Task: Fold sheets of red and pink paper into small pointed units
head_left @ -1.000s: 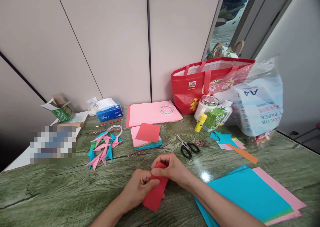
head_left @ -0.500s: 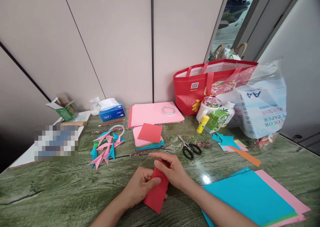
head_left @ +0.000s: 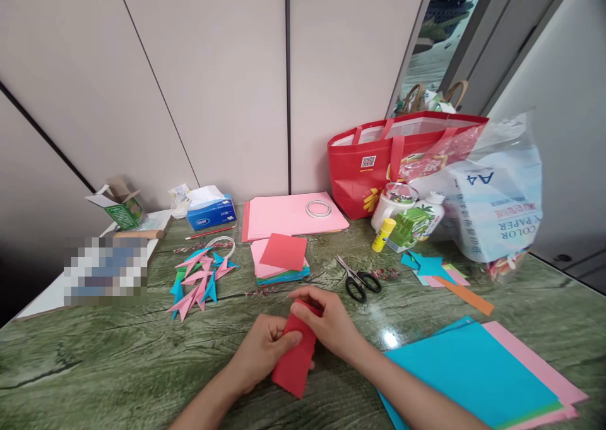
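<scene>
A folded piece of red paper point(head_left: 294, 368) is held between both hands, low over the table's near middle. My left hand point(head_left: 265, 349) grips its left side, with the thumb lying across the front. At the upper end, my right hand point(head_left: 326, 321) pinches the paper, thumb on the front and fingers behind. Just beyond stands a stack of small coloured paper squares point(head_left: 279, 272) with a loose red square point(head_left: 285, 252) on top. Black-handled scissors point(head_left: 360, 281) lie partly open to the right. On the left is a cluster of folded pink, blue and green paper pieces point(head_left: 199, 281).
Large blue and pink sheets point(head_left: 468, 373) lie at the right front. Paper scraps point(head_left: 430, 267), a yellow glue stick point(head_left: 383, 235) and a red bag point(head_left: 353, 177) are farther back. A tissue box point(head_left: 211, 213) and pink sheets with a tape roll point(head_left: 319, 209) stand along the wall.
My right index finger, stretched out before, is now curled behind the paper's upper end. The red paper has shifted slightly up and left.
</scene>
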A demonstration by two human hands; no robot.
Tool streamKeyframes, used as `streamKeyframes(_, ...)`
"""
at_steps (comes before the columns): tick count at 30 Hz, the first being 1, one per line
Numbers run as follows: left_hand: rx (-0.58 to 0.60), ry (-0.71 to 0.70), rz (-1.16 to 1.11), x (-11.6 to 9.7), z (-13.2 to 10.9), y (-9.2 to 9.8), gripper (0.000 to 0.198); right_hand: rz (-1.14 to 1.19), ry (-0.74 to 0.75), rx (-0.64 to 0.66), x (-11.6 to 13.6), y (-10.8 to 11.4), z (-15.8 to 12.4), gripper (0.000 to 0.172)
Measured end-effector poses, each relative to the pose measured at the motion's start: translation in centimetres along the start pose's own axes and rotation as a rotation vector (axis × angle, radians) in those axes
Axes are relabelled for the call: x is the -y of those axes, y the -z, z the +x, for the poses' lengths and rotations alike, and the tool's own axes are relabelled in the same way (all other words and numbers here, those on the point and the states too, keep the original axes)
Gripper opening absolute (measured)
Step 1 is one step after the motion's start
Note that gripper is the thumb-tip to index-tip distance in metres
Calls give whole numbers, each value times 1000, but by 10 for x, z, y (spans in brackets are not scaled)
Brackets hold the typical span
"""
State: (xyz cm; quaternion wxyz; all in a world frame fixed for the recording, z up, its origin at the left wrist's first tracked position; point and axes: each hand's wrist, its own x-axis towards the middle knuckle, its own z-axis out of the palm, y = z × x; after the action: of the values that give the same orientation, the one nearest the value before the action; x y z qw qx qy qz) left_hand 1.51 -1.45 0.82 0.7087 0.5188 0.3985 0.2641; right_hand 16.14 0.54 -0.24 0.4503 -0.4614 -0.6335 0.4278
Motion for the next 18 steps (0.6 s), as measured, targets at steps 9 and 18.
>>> streamKeyframes(9, -58, -6, -80, -4, -1, -2, 40, -103, 35, -51, 2, -1, -2, 21)
streamKeyframes(18, -148, -50, -54, -6, 3, -1, 39, -37, 18, -160, 1, 1, 2, 21)
